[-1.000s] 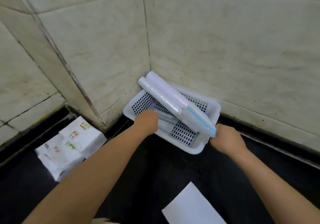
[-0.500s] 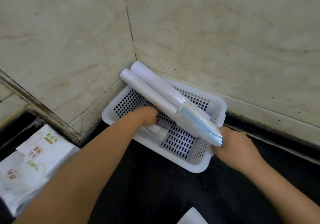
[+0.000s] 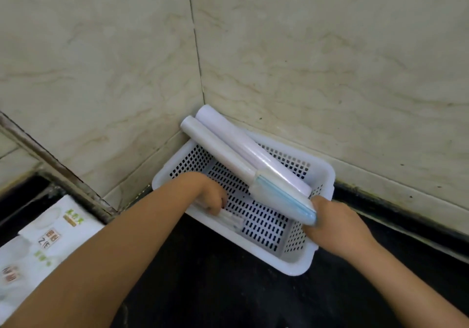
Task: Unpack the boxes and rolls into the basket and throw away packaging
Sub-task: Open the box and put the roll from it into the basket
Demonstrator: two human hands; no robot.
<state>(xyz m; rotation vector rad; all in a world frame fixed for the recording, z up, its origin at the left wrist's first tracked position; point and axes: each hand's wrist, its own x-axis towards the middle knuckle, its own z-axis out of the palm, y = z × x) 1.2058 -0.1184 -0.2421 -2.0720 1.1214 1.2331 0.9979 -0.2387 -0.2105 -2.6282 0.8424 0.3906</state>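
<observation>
Lying diagonally across basket (image 3: 322, 173): 2 glossy rolls (image 3: 228, 150)

right hand (image 3: 337, 223) fingers hidden behind rolls (image 3: 253, 165) | white pack (image 3: 43, 241) cut off left, print blurred

2 rolls (image 3: 243, 160) slanting across basket (image 3: 294, 264), packages (image 3: 48, 239) left.

Two bare forearms in view, no sleeves reaching this far down, no watch, no bracelet showing at either wrist. The left hand (image 3: 212, 195) is ungloved and ringless as far as I can see. The right hand (image 3: 335, 222) is ungloved too, knuckles plain.
</observation>
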